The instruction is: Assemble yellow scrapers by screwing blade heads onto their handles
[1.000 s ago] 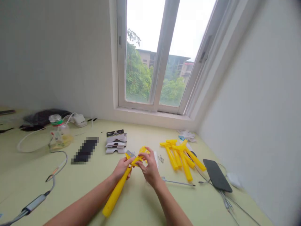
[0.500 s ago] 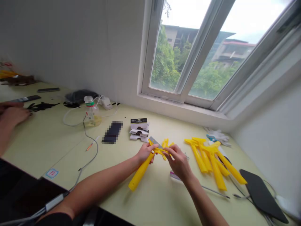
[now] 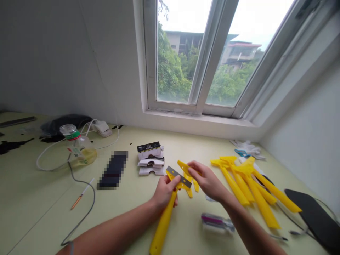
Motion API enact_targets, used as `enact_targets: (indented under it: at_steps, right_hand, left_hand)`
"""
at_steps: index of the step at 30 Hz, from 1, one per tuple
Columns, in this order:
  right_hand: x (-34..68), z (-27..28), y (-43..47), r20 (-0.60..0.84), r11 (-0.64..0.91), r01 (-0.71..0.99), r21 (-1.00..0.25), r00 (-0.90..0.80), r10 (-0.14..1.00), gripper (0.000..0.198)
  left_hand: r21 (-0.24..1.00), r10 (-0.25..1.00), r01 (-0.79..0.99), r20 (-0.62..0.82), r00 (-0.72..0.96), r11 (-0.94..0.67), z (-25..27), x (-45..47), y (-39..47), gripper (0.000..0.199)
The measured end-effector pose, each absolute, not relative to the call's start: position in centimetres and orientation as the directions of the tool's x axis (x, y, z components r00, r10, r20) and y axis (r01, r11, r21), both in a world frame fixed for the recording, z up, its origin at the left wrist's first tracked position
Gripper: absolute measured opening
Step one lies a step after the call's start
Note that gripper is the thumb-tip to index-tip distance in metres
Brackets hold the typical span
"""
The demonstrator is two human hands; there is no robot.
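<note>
While we look down at the green table (image 3: 127,226), our left hand (image 3: 166,191) holds a yellow scraper (image 3: 164,226), its fingers wrapped around the neck and its thumb lying on the dark gray blade (image 3: 185,181). The blade rests along the scraper's head, and the handle slants from the left fingers back toward us. Just beyond the blade, our right hand (image 3: 205,179) pinches a flat yellow plate (image 3: 182,165) between thumb and fingers, tilted and raised apart from the scraper. Below the right fingertips, we see loose yellow pieces (image 3: 196,185) on the table, partly hidden. Nearer to us than the right fingers, beside the forearm, lies a blurred screwdriver (image 3: 212,220) with a clear and purple handle. Beyond the left fingers and to their left, we have a stack of small boxes (image 3: 151,163), black on top and white below. To the right of the right fingers lies a pile of yellow handles (image 3: 247,173), partly overlapping. Well left of the left fingers, we make out an orange-ended tool (image 3: 77,202) and, farther off, a bottle (image 3: 79,148) holding some yellowish liquid. Farthest beyond both hands is the window (image 3: 199,109).
</note>
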State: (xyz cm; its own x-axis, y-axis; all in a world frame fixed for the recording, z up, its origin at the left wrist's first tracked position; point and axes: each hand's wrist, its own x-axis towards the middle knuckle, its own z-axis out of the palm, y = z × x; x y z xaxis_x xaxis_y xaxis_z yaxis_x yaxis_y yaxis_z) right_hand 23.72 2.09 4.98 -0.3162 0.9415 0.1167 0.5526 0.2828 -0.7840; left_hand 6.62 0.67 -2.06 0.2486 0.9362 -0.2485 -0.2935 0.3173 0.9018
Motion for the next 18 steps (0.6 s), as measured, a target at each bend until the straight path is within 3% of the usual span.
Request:
enact_targets:
  at_steps: [8,18]
  right_hand:
    - [24.7,4.0,1.5,-0.039,0.135,0.514,-0.847,-0.314,0.949,0.028]
    - [25.2,4.4,2.0,-0.084,0.062,0.412,-0.909,-0.327,0.941,0.026]
  left_hand:
    - [0.887,0.924,-0.290,-0.297,0.240,0.360,-1.0,6.3,-0.2,0.046]
    - [0.893,0.911,-0.253,-0.300,0.285,0.373,-0.7,6.1,-0.1,0.043]
